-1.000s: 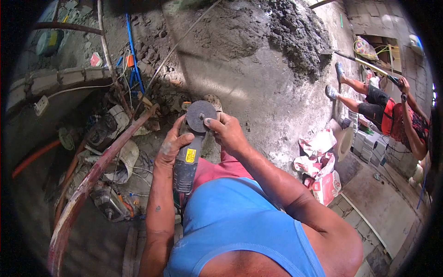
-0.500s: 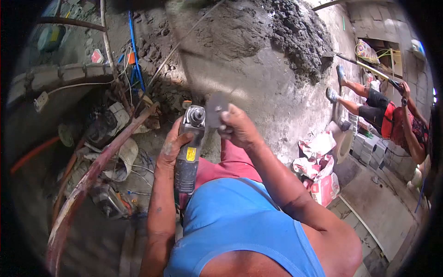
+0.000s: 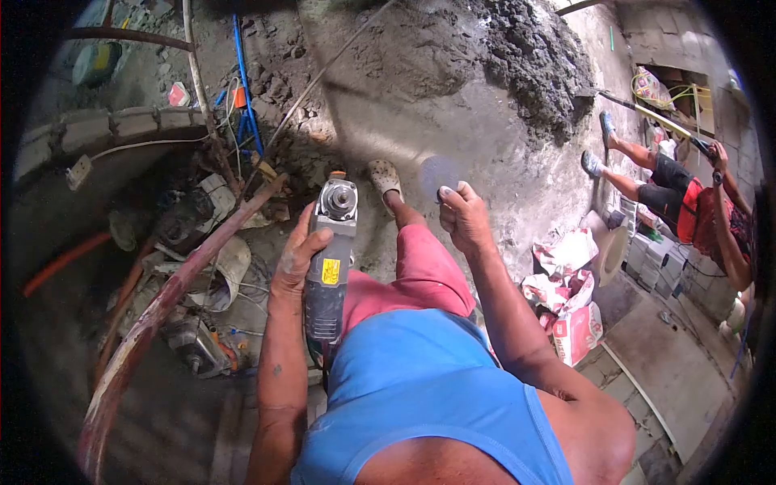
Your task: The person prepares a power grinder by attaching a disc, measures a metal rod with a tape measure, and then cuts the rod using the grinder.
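My left hand (image 3: 297, 257) is wrapped round the grey and black body of an angle grinder (image 3: 325, 305). The grinder's silver head points away from me, and its bare spindle faces up with no disc on it. To the right of the grinder, my right hand (image 3: 466, 217) pinches a thin grey grinder disc (image 3: 440, 176) by its edge between thumb and fingers. The disc is smeared and looks partly see-through. A gap separates it from the grinder head.
A reddish pole (image 3: 182, 279) slants along my left, near machine parts and a blue pipe (image 3: 245, 89). Wet mortar (image 3: 540, 69) is heaped ahead. Torn sacks (image 3: 566, 299) lie at the right. Farther right, another person (image 3: 687, 190) holds a long-handled tool.
My right hand has drawn the disc away from the grinder head, to the right. A foot in a clog now shows between them. The grinder has hardly moved.
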Demonstrator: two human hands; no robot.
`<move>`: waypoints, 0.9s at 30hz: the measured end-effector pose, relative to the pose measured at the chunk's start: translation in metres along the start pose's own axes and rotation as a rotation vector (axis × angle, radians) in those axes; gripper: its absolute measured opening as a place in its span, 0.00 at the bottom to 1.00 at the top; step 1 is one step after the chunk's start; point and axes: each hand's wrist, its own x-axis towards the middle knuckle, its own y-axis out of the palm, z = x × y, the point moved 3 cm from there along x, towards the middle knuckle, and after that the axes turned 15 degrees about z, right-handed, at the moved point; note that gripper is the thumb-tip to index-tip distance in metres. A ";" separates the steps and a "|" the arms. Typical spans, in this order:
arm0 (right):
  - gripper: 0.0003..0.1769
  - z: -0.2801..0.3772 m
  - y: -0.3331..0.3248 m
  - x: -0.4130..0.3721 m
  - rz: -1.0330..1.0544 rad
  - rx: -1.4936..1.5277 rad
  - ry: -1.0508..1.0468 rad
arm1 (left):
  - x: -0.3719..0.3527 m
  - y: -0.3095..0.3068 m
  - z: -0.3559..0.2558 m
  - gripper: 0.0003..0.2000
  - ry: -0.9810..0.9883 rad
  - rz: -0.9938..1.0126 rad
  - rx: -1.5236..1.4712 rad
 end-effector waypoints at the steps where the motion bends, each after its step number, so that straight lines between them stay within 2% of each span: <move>1: 0.12 0.002 0.005 0.000 -0.011 0.010 -0.019 | -0.001 0.000 0.002 0.37 -0.032 0.038 -0.058; 5: 0.16 0.012 0.030 0.001 0.035 0.047 0.001 | -0.003 0.007 0.005 0.36 -0.038 0.092 -0.169; 9: 0.13 0.019 0.070 -0.007 0.157 0.099 0.082 | -0.007 0.010 0.004 0.33 -0.064 0.111 -0.167; 11: 0.10 0.019 0.085 -0.008 0.088 -0.328 -0.082 | -0.008 0.009 0.006 0.34 -0.054 0.129 -0.132; 13: 0.10 0.019 0.094 -0.009 0.011 -0.434 -0.154 | -0.010 0.009 0.008 0.36 -0.085 0.100 -0.151; 15: 0.17 0.035 0.115 -0.015 0.146 -0.961 -0.909 | -0.009 0.014 0.007 0.37 -0.072 0.076 -0.167; 17: 0.21 0.033 0.119 -0.020 0.203 -1.005 -0.926 | -0.010 0.017 0.004 0.38 -0.061 0.053 -0.182; 19: 0.16 0.023 0.122 -0.018 0.269 -1.018 -0.938 | -0.009 0.018 0.001 0.40 -0.068 0.098 -0.213; 21: 0.16 0.015 0.123 -0.012 0.275 -0.967 -0.950 | -0.010 0.019 -0.001 0.39 -0.062 0.080 -0.205; 24: 0.16 0.018 0.122 -0.011 0.227 -1.057 -0.952 | -0.010 0.023 -0.004 0.39 -0.055 0.065 -0.201; 26: 0.12 0.023 0.118 -0.005 0.162 -0.764 -0.822 | -0.010 0.021 -0.004 0.39 -0.050 0.064 -0.208; 27: 0.12 0.036 0.125 -0.010 0.163 -0.765 -0.818 | -0.011 0.018 -0.001 0.40 -0.037 0.050 -0.167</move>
